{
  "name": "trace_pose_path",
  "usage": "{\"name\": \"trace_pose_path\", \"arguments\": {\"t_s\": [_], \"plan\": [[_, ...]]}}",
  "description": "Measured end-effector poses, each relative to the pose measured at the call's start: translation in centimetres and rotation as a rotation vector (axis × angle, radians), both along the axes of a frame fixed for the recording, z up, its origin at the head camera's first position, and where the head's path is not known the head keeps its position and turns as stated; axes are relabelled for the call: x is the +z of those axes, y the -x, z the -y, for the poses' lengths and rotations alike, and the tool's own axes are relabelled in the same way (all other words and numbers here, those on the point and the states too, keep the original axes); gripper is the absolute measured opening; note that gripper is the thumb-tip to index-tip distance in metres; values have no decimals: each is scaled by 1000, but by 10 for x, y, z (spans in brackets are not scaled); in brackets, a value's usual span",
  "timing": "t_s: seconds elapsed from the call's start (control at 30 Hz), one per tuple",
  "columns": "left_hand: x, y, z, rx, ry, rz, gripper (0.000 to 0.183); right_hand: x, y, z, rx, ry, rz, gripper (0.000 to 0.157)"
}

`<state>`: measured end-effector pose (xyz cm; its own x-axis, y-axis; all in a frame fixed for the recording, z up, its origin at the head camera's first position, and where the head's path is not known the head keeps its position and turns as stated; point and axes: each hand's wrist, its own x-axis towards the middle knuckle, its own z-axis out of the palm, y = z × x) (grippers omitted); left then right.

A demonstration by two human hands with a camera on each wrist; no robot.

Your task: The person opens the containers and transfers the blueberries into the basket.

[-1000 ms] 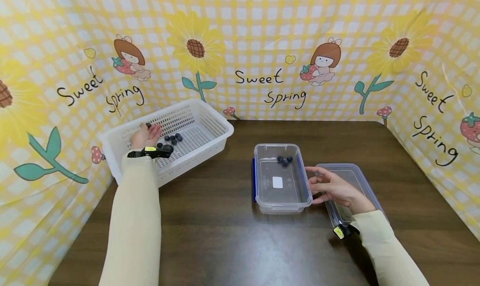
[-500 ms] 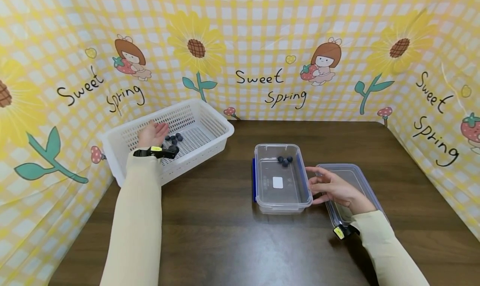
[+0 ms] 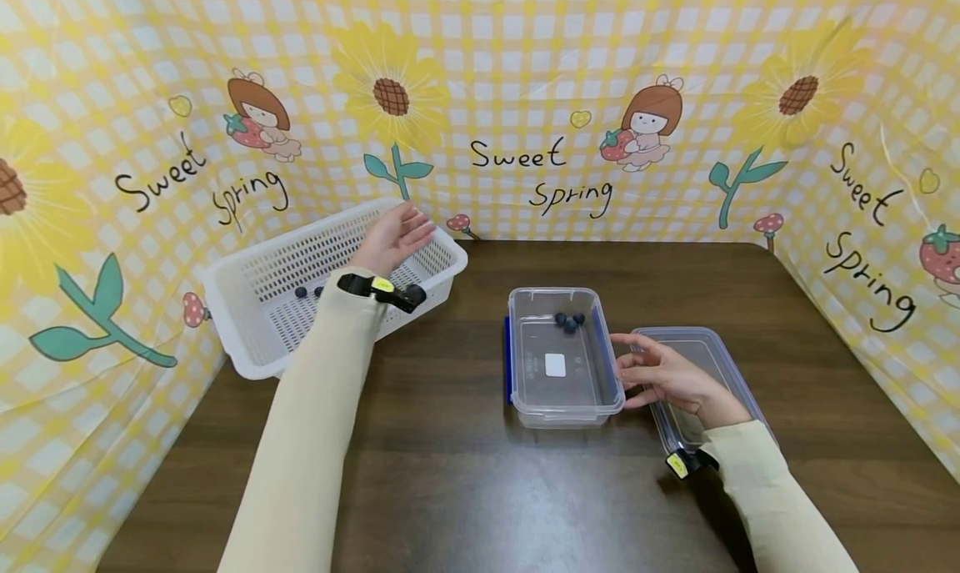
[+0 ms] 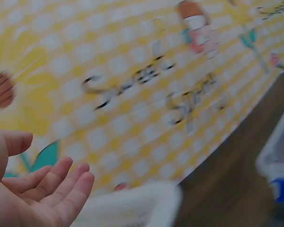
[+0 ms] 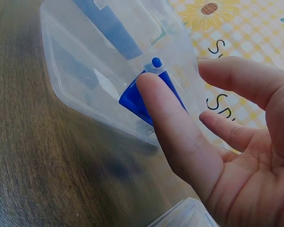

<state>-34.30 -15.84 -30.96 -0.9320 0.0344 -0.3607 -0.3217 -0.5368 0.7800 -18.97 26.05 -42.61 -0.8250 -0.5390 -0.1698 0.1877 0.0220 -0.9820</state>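
My left hand [image 3: 393, 235] is above the right part of the white slotted basket [image 3: 247, 356], palm up with fingers loosely bent. No berry shows in it in the left wrist view, where the palm is partly cut off. Two blueberries [image 3: 301, 292] show on the basket floor; my forearm hides the area beside them. My right hand [image 3: 667, 381] rests its extended fingertips at the right side of a clear plastic food container [image 3: 532, 394]. In the right wrist view one finger overlaps the container's blue latch [image 5: 132, 101]. Three blueberries [image 3: 570, 326] lie inside near the back.
A clear lid [image 3: 697, 348] lies on the brown wooden table [image 3: 435, 473], right of the container and partly under my right hand. A yellow checked cloth [image 3: 510, 72] printed with flowers stands behind and at both sides. The basket's back edge is close to it.
My left hand has moved right across the basket, uncovering its left end. A blueberry seen at its fingers one second ago is no longer visible there. My right hand and the container stay still.
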Motion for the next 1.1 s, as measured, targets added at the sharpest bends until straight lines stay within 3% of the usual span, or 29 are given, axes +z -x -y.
{"name": "trace_pose_path", "arguments": {"t_s": [0.27,0.43,0.57,0.73,0.83,1.1], "plan": [[-10,-17,-78,-252,140,-70,45,-2,-1,-1,-3,1,2,65],[-22,-26,-111,-307,192,-50,39,-3,0,-1,0,7,-3,63],[-34,-32,-126,-384,226,-27,39,-3,-1,0,5,11,0,63],[-51,-38,-142,-609,258,14,43,-3,-2,0,0,9,9,64],[-62,-40,-153,-701,301,28,43,-3,-1,0,-1,10,11,65],[-87,-42,-175,-755,461,34,41,-1,0,0,5,12,11,66]]}}
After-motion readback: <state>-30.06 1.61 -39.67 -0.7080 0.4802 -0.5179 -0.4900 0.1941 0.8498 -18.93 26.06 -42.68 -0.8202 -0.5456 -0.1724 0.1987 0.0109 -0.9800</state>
